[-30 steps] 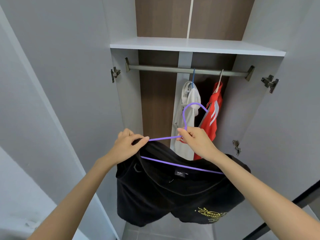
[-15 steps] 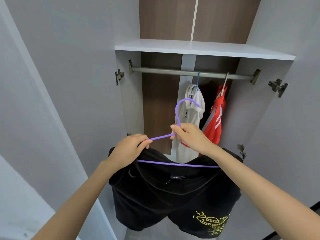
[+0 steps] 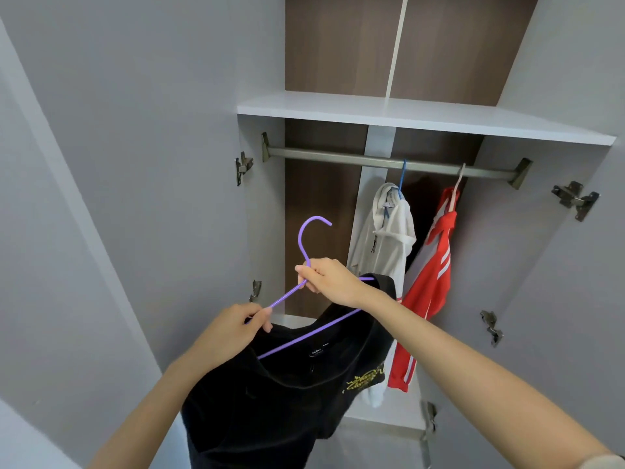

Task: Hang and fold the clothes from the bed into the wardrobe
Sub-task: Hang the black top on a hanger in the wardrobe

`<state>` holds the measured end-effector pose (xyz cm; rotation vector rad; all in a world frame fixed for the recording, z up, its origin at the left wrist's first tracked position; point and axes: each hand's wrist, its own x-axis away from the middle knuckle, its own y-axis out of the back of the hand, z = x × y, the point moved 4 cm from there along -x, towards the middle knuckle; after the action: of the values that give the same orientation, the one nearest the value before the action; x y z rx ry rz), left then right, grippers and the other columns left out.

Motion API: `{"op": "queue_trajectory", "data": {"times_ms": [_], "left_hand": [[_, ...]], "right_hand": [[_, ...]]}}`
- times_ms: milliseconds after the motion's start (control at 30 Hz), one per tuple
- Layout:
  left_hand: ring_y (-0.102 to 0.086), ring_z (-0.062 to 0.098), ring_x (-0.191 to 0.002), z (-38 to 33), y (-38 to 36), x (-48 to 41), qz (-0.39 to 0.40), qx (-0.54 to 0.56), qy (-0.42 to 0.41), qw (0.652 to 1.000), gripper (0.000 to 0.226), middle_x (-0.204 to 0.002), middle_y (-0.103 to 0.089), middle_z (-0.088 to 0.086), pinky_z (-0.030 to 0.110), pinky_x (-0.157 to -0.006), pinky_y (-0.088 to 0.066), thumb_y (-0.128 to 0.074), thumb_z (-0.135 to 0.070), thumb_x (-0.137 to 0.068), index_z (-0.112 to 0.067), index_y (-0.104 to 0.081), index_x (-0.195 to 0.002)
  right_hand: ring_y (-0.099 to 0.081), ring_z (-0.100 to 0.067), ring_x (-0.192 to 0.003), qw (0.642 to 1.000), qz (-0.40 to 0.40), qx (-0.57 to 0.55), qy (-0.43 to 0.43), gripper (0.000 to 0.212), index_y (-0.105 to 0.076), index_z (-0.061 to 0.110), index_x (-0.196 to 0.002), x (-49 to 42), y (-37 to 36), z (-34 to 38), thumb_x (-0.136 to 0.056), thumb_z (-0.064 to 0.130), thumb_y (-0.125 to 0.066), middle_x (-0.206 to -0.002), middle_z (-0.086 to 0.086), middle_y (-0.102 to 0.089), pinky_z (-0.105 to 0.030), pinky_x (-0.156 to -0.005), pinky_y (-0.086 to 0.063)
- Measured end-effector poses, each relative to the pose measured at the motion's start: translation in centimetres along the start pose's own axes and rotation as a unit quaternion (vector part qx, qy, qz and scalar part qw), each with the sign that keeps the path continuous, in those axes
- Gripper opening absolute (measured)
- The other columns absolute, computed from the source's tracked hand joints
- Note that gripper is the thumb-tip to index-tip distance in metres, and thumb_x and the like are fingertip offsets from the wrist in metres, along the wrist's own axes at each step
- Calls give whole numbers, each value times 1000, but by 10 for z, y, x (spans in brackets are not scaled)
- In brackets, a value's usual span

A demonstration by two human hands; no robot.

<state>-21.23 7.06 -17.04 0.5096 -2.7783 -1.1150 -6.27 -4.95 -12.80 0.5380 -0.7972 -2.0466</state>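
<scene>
Wardrobe (image 3: pixel 263 231) doors open; rail (image 3: pixel 338 159) bare at left. Black garment (image 3: pixel 270 401) hangs on tilted hanger (image 3: pixel 304 336), below rail. Your right hand (image 3: pixel 333 280) grips hanger neck, left hand (image 3: pixel 233 330) pinches low arm. Level hanger, then lift hook over bare rail.

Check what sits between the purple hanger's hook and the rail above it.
Nothing. The head view shows only open air between the purple hanger's hook and the rail, and that left stretch of rail is bare.
</scene>
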Motion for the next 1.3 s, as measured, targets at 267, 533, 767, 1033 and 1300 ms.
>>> {"op": "queue_trajectory", "data": {"times_ms": [267, 533, 767, 1033, 1300], "left_hand": [[-62, 22, -79, 10, -4, -68, -78, 14, 34, 996, 37, -81, -69, 5, 31, -75, -47, -44, -35, -99, -24, -65, -71], [-62, 11, -82, 21, -7, -178, -103, 0, 51, 993, 30, -80, -68, -10, 24, -79, -45, -50, -27, -98, -33, -62, -71], [-62, 0, -83, 12, -5, -267, -128, 37, 41, 990, 29, -80, -68, -16, 14, -77, -42, -52, -22, -98, -34, -63, -74], [-61, 14, -84, 2, -11, -343, -158, 83, 54, 983, 21, -84, -69, -4, 22, -80, -42, -48, -17, -100, -14, -68, -95], [-56, 11, -77, 9, -15, -388, -184, 95, 78, 975, 20, -87, -72, 1, 26, -75, -42, -50, -19, -99, -15, -69, -96]], "right_hand": [[-51, -6, -62, 999, -26, 29, -6, 36, -62, 11, -82, -86, 14, -29, -104, 26, -37, -70, 2, -63, -25, -69, -44], [-60, -25, -80, 995, -41, 88, 1, 37, -64, 13, -81, -191, 49, -80, -101, 31, -38, -83, -8, -63, -47, -80, -50], [-59, -28, -94, 996, -38, 79, 19, 39, -65, 10, -84, -274, 88, -113, -102, 31, -38, -95, -14, -66, -48, -88, -47], [-63, -24, -101, 993, -93, -56, 39, 34, -65, 3, -85, -337, 109, -142, -103, 15, -39, -92, -12, -72, -21, -89, -38], [-64, -23, -103, 993, -78, -75, 35, 33, -66, 3, -92, -392, 107, -163, -103, 16, -38, -99, -10, -73, -26, -92, -40]]}}
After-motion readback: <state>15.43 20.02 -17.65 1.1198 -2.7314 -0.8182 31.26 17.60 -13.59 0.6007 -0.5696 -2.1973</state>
